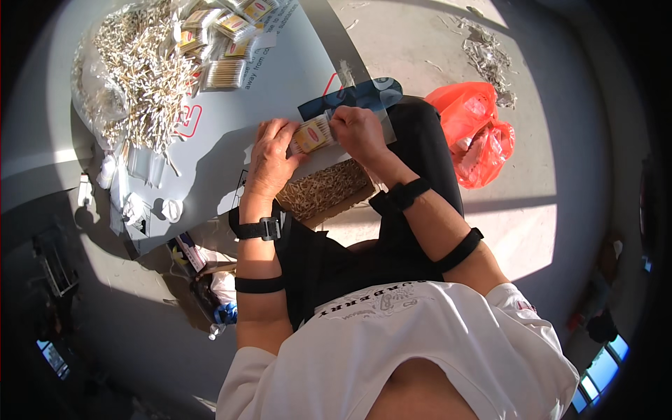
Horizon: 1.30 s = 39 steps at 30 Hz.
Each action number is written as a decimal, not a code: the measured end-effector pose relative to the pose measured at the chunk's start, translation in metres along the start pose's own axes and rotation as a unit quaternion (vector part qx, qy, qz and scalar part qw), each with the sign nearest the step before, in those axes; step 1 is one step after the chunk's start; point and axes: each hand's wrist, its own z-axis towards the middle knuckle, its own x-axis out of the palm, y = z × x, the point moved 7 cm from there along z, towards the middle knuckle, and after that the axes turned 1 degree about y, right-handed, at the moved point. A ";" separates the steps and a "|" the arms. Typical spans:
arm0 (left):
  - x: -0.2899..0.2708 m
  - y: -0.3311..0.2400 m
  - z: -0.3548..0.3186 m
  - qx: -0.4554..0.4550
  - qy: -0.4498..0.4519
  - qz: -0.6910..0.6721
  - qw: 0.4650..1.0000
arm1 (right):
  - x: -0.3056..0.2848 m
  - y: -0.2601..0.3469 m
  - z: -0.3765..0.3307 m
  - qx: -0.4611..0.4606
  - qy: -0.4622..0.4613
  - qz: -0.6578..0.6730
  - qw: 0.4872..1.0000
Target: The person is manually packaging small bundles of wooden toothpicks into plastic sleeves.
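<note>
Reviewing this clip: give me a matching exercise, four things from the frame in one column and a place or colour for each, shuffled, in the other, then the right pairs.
Things:
1. small packet of cotton swabs
2. loose pile of cotton swabs
3. plastic bag
4. filled packets

Places or colours:
A. orange-red, on the floor to the person's right
B. held between the left hand and the right hand
C. stacked at the far edge of the grey board
D. heaped on the board's far left

Pairs: 1-B, 2-D, 3-A, 4-C
</note>
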 end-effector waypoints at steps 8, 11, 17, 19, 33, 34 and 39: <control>0.000 -0.002 -0.004 -0.016 0.003 0.001 1.000 | -0.016 0.025 -0.012 -0.142 0.054 0.015 0.988; -0.002 -0.003 -0.007 -0.019 -0.007 -0.004 1.000 | -0.013 0.033 -0.014 -0.197 0.085 -0.041 0.976; 0.002 0.009 -0.005 -0.023 0.014 -0.011 1.000 | -0.006 0.031 -0.010 -0.205 0.099 -0.058 0.972; 0.000 0.011 -0.003 -0.016 0.011 -0.012 1.000 | -0.004 0.032 -0.009 -0.198 0.101 -0.059 0.973; 0.042 -0.031 -0.016 -0.039 0.049 0.135 0.989 | -0.007 -0.004 -0.005 0.045 0.012 0.061 0.997; 0.044 -0.028 -0.014 -0.047 0.043 0.141 0.988 | -0.008 -0.002 -0.005 0.047 0.013 0.062 0.997; 0.055 -0.031 -0.018 -0.070 0.056 0.160 0.983 | -0.011 -0.003 -0.001 0.043 0.000 -0.003 0.999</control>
